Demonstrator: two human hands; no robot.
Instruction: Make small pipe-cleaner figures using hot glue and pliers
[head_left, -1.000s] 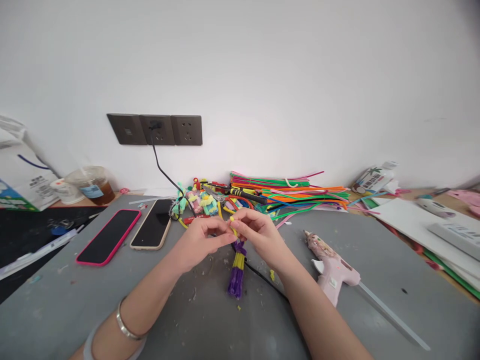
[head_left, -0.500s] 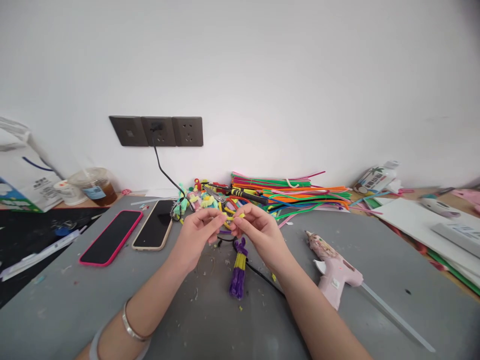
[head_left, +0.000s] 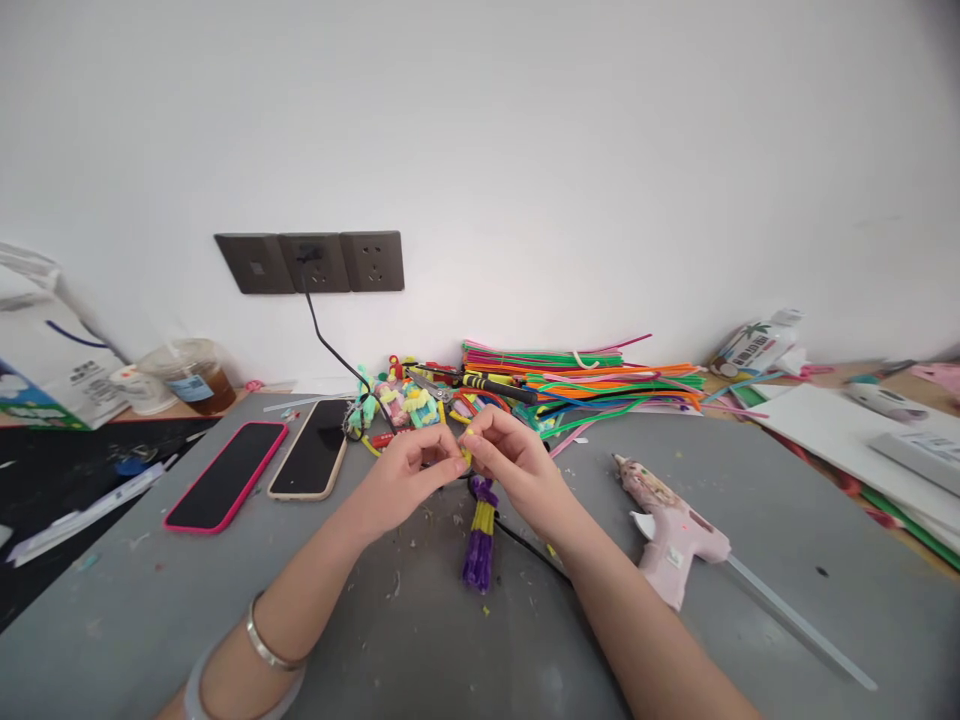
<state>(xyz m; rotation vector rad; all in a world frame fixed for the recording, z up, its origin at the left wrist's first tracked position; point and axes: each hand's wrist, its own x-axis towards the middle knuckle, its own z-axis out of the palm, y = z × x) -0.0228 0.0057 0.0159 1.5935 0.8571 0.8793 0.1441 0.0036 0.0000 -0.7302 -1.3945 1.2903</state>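
My left hand (head_left: 409,472) and my right hand (head_left: 511,462) meet above the middle of the grey table (head_left: 420,640). Both pinch a short yellow pipe cleaner piece (head_left: 466,455) between their fingertips. Just below the hands a purple and yellow pipe cleaner bundle (head_left: 480,538) lies on the table, pointing towards me. A pink glue gun (head_left: 671,532) with a clear glue stick rests to the right of my right forearm.
Two phones, one in a pink case (head_left: 227,488) and one in a beige case (head_left: 310,462), lie at the left. A stack of coloured pipe cleaners (head_left: 592,385), small craft pieces (head_left: 397,402) and a black tool lie at the back. White sheets (head_left: 840,435) sit at right.
My hands rose and turned the yellow piece level half a second ago; now the fingertips are drawn closer together around it. The view shifted slightly.
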